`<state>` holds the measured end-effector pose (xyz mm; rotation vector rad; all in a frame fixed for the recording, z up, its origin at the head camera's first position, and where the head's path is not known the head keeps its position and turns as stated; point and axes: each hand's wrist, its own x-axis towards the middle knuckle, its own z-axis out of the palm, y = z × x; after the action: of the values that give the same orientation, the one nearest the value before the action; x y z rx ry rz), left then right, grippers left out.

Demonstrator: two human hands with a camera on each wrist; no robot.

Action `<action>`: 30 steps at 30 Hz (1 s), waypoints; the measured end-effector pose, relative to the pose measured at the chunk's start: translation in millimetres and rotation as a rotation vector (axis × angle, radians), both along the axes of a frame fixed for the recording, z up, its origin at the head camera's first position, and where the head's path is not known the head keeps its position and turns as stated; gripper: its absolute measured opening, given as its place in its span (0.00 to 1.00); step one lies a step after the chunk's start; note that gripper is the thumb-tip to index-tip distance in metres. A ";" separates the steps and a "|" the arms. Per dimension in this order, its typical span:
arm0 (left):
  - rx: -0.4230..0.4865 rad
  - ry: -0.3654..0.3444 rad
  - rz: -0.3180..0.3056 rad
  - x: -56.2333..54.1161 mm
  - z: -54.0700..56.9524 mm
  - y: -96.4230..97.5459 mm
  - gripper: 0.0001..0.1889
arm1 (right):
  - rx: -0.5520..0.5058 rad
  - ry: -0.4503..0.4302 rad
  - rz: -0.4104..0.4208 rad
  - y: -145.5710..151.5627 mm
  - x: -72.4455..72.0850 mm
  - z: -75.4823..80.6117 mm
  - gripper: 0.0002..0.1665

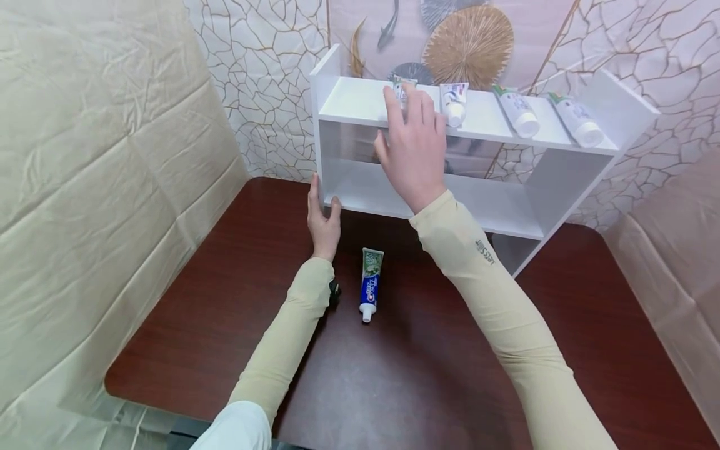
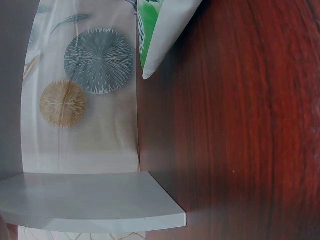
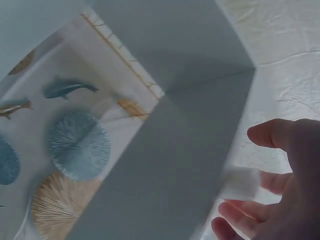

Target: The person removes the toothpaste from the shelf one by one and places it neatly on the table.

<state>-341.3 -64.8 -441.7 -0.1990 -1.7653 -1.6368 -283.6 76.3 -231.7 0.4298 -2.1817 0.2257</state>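
Our right hand (image 1: 415,147), thumb clear, touches the round white cap (image 3: 241,183) of the green-and-white plastic tube (image 1: 400,95) near the white board shelf's (image 1: 359,101) upper left corner; our left hand (image 1: 325,222), unclenched, braces the left edge. We'd best nudge lightly.

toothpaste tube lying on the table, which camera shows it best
The head view: it shows the whole toothpaste tube, from green end to white cap, unobstructed. The left wrist view catches only one green-and-white end, cut off at the top edge; the right wrist view misses it.
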 end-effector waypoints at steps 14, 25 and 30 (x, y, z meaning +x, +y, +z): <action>0.022 -0.013 -0.004 1.7 2.8 1.5 0.33 | -0.033 0.049 -0.066 -2.7 -14.3 -8.2 0.23; 0.026 -0.010 0.001 15.7 18.9 3.4 0.32 | -0.112 0.119 0.009 -2.3 -14.2 -6.2 0.13; 0.018 0.004 0.009 1.0 3.0 0.8 0.32 | -0.154 0.136 0.047 -3.1 -13.7 -1.6 0.08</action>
<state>-340.3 -64.0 -438.7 -0.1857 -1.7451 -1.6437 -297.2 73.2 -233.4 0.3976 -2.0071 0.3769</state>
